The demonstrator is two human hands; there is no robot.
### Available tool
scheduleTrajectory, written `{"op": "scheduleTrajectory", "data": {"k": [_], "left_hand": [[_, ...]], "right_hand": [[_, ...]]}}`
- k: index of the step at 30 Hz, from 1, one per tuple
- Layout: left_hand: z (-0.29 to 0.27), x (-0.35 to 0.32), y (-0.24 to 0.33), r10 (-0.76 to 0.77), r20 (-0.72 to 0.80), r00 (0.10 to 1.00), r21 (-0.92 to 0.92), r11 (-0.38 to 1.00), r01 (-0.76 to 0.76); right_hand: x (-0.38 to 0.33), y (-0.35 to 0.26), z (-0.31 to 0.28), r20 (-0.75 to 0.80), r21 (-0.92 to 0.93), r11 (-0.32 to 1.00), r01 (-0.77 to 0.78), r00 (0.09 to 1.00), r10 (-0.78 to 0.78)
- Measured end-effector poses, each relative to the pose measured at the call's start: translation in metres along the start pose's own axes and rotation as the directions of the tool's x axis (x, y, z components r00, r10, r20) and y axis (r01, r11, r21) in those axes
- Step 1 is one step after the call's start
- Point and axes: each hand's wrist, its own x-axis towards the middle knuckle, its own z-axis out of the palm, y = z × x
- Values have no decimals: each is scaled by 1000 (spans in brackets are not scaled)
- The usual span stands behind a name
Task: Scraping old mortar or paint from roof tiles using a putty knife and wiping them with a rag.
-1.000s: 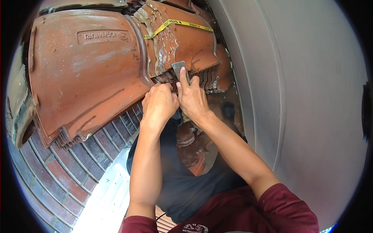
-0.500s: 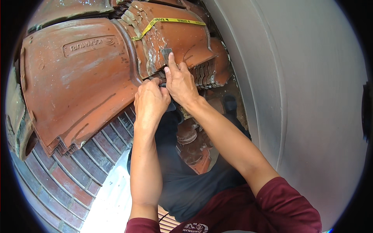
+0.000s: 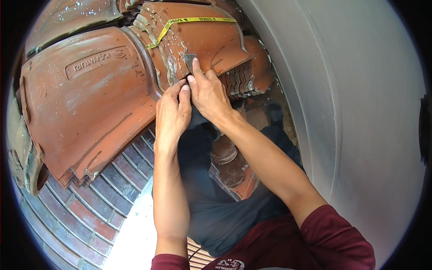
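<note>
A flat grey metal scraper (image 3: 189, 62) lies against the lower left edge of a strapped stack of orange-brown clay roof tiles (image 3: 207, 45). My right hand (image 3: 209, 95) is closed round it, its index finger stretched along the blade; the handle is hidden in my palm. Close beside it, my left hand (image 3: 173, 112) has its fingertips and thumb drawn together at the stack's lower corner. What they pinch, if anything, is hidden. Left of my hands rests a large clay roof tile (image 3: 90, 94), the top one of another stack.
A yellow strap (image 3: 198, 20) runs over the right stack. A smooth grey curved surface (image 3: 373, 112) rises close on the right. Brick paving (image 3: 101, 198) and a white sheet (image 3: 135, 229) lie lower left. Broken tile pieces (image 3: 246, 184) are on the ground between my legs.
My left hand has shifted up slightly, its thumb now straighter and its fingers nearer the blade. My right hand still holds the scraper in nearly the same spot. The view has tilted a little.
</note>
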Motion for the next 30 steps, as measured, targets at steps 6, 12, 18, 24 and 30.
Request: {"op": "scheduleTrajectory", "data": {"k": [6,12,18,24,30], "left_hand": [[13,14,-7,-84,114,990,-348,930,119],[4,25,7,-70,163,984,-552,820,150],[7,19,6,-129,267,955,-351,910,221],[4,22,9,-113,278,954,-436,870,231],[5,21,2,-134,239,962,-455,860,233]], "right_hand": [[6,-1,7,-10,90,996,-9,1000,10],[23,-20,-5,-23,113,993,-31,999,33],[-7,-3,-6,123,-8,992,-127,984,127],[2,-11,-6,78,32,993,-112,991,109],[1,-4,6,53,40,997,-69,996,67]]}}
